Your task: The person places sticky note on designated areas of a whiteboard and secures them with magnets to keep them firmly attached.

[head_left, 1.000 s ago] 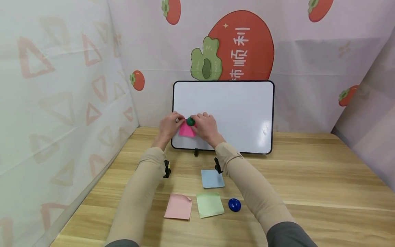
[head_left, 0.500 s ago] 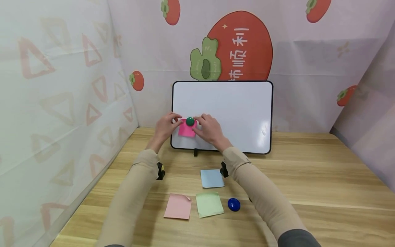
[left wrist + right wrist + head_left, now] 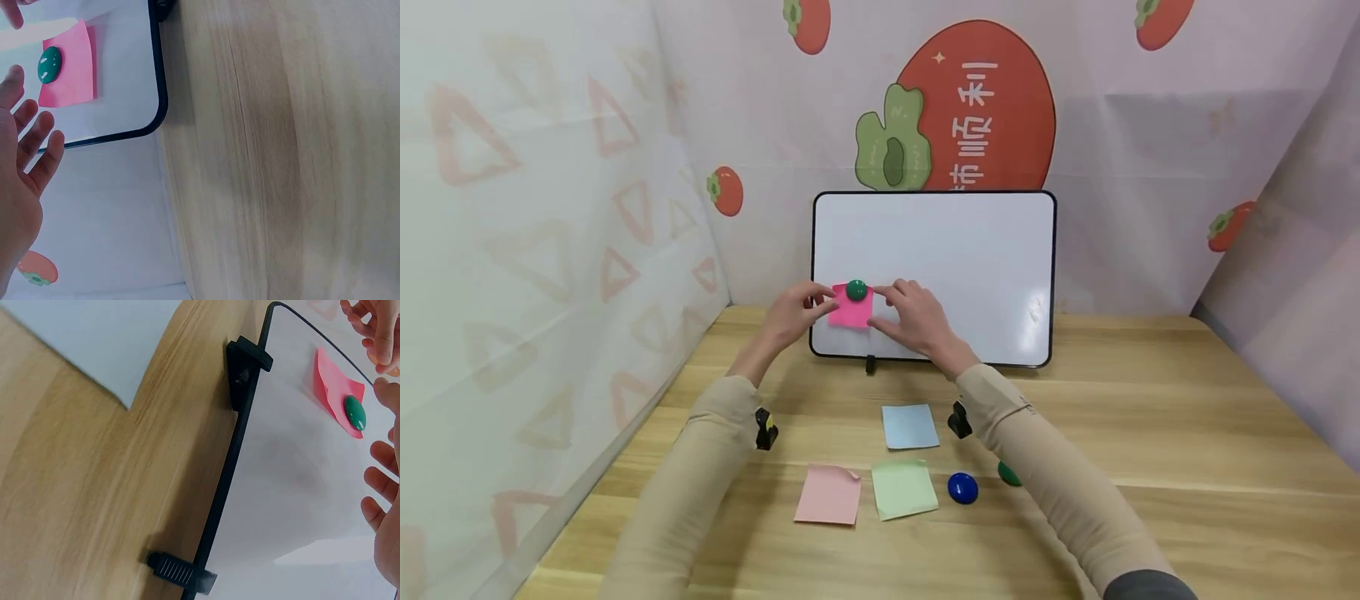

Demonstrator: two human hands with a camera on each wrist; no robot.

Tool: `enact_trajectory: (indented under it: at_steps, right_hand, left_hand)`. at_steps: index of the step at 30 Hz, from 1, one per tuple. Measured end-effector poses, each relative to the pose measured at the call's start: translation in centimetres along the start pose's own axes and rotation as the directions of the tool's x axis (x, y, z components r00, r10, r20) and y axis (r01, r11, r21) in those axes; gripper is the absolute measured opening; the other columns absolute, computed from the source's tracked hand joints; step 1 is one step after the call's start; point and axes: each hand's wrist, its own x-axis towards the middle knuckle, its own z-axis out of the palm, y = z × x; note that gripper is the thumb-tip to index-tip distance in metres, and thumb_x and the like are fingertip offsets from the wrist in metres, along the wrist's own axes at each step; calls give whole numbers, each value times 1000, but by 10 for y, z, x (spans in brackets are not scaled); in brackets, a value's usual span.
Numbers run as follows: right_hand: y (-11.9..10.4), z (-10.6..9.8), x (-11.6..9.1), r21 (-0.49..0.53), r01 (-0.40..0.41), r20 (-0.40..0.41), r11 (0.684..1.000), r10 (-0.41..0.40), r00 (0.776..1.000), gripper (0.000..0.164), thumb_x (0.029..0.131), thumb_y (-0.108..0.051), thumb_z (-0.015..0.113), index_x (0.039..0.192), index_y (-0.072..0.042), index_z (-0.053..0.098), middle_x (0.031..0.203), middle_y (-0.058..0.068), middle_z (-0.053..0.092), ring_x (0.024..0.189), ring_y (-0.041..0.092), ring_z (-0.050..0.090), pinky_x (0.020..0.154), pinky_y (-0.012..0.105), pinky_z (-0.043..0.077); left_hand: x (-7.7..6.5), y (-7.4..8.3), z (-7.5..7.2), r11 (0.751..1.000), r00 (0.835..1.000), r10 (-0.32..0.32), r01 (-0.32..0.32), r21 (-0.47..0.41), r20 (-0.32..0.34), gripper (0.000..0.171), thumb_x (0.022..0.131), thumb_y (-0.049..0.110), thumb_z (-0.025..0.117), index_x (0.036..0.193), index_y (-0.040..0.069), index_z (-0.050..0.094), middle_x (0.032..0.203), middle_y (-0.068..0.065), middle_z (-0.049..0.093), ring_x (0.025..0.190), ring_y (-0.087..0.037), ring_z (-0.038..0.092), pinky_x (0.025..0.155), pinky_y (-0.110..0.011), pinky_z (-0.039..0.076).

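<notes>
A bright pink sticky note (image 3: 850, 314) lies against the lower left of the whiteboard (image 3: 955, 258), under a round green magnet (image 3: 856, 290) at its upper edge. In the left wrist view, the note's lower edge lifts slightly off the board. My left hand (image 3: 792, 317) is beside the note's left edge, its fingers loosely bent and holding nothing. To the right of the note is my right hand (image 3: 919, 318), thumb and fingers spread apart. The right wrist view shows a gap between the right hand's fingers (image 3: 378, 481) and the magnet.
On the wooden table lie a blue note (image 3: 910, 427), a pale pink note (image 3: 828, 496), a pale green note (image 3: 905, 490) and a blue magnet (image 3: 962, 488). The right sleeve partly covers another green magnet (image 3: 1009, 473). Black feet (image 3: 244, 369) support the board.
Both hands have let go of the pink note and green magnet and drawn apart, left hand leftward, right hand rightward. A second green magnet has come into view beside the right sleeve.
</notes>
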Motion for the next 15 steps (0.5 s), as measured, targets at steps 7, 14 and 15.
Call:
enact_trajectory:
  at_steps: [7,14,15]
  right_hand:
    - [-3,-15,-19,56,-69,85,996,64,994,60,91,-46,70,136,-9,59,109,11,64,100,27,58,83,40,49]
    - [-6,-24,-38,89,-70,124,994,58,991,63,90,-49,69,139,-11,57,118,11,63,107,28,58,89,44,49]
    - [-7,-25,-41,86,-62,123,994,52,991,63,90,-49,69,139,-10,57,119,11,64,107,28,58,89,44,49]
  left_hand:
    - [-13,13,-8,999,997,36,-34,-31,73,23,95,30,68,108,12,74,93,-4,66,79,-19,52,69,-30,45]
    - [-31,21,-10,998,995,40,-35,-58,86,28,93,28,70,111,6,73,93,-5,65,76,-19,55,68,-30,47]
    - [-34,22,-11,998,995,37,-32,-61,89,29,93,28,71,112,6,73,92,-5,65,76,-19,56,68,-30,47]
